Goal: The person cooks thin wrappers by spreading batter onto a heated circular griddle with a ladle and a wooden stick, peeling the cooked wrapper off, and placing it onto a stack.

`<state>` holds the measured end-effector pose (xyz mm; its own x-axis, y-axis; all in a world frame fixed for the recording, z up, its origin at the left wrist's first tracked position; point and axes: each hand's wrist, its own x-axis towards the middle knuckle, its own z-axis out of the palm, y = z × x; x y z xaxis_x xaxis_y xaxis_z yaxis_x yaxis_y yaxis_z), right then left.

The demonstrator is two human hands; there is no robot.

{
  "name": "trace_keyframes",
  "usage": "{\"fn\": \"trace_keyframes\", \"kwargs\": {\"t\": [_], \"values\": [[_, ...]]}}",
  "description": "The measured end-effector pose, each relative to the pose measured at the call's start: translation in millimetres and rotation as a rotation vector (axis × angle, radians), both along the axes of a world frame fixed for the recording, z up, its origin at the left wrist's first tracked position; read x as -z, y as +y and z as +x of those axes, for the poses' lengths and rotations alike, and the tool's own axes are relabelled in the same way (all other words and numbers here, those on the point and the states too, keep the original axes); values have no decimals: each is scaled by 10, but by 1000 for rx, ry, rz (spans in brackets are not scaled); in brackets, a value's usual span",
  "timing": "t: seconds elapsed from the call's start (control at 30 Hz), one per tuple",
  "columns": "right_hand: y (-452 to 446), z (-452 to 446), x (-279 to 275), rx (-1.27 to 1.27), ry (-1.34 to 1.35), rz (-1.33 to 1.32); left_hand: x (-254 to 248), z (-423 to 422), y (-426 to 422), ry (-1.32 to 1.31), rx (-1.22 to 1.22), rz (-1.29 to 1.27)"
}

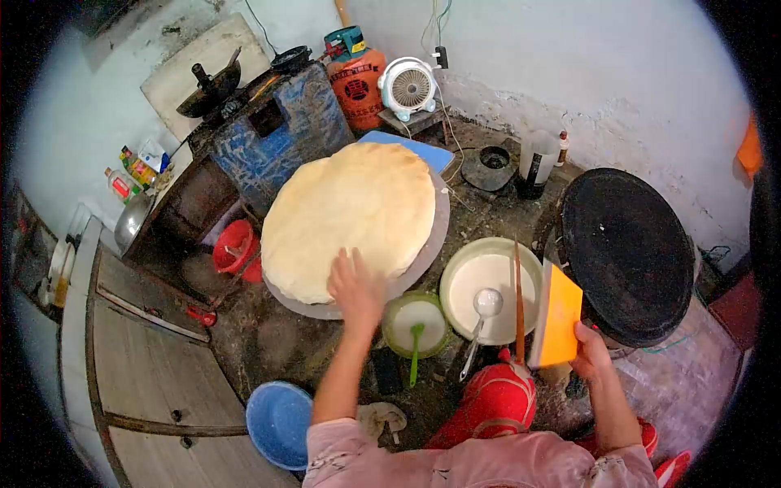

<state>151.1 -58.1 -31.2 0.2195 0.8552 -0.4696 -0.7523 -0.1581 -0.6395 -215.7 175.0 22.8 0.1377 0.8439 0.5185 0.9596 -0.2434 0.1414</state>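
Pale flatbread, near edge beneath loose left hand; orange board in grip of right hand

Passage over far side of flatbreads; stick, ladle (both overhanging) obstruct basin.

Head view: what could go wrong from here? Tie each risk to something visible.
1. The left hand overlaps the large pale-yellow disc near its edge; pressing might dent it.
2. The silver metal ladle juts over the rim of the round cream basin, close to the red-clad knee; a nudge could spill the white mixture.
3. The flat orange board in the right hand looks close to the thin brown stick across that basin and might knock it.
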Motion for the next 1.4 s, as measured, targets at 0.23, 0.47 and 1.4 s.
{"fn": "trace_keyframes", "kwargs": {"t": [0.23,0.47,1.4], "values": [[817,-773,-490,-156,5,252,73,1100,-1117,-1390,619,-1104],[829,-806,-367,-321,-576,118,385,756,106,-2136,288,-776],[-1623,-267,1031,-332,-383,-572,4142,-1432,-2962,-922,-445,-1120]]}}
